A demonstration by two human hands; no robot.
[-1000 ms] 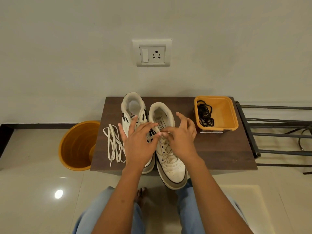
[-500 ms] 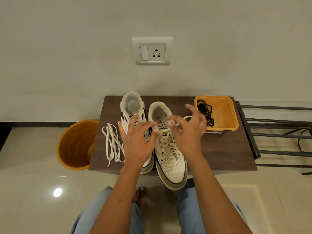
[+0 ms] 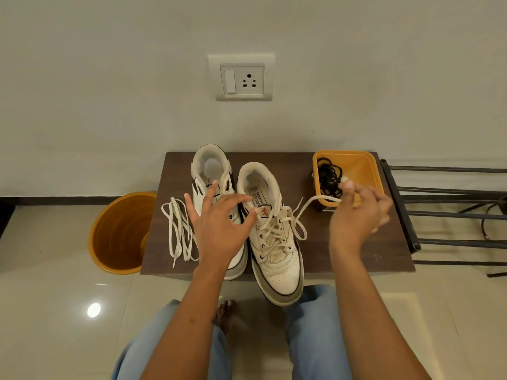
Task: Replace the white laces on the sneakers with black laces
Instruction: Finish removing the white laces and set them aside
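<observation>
On the desk [image 3: 343,242], right hand [image 3: 356,215] has now tugged the white lace [image 3: 310,204] out sideways from the right sneaker [image 3: 277,242], fingers pinching its end, left hand [image 3: 219,229] spread steadying, so unlacing's started, black laces [image 3: 329,178] waiting.

Light blue trousers [image 3: 310,338]; bare forearms; bare foot [image 3: 226,315].

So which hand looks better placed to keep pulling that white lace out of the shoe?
The right hand, probably. It already pinches the white lace, drawn out taut from the right sneaker. The left hand lies spread over the left sneaker, holding no lace.
</observation>
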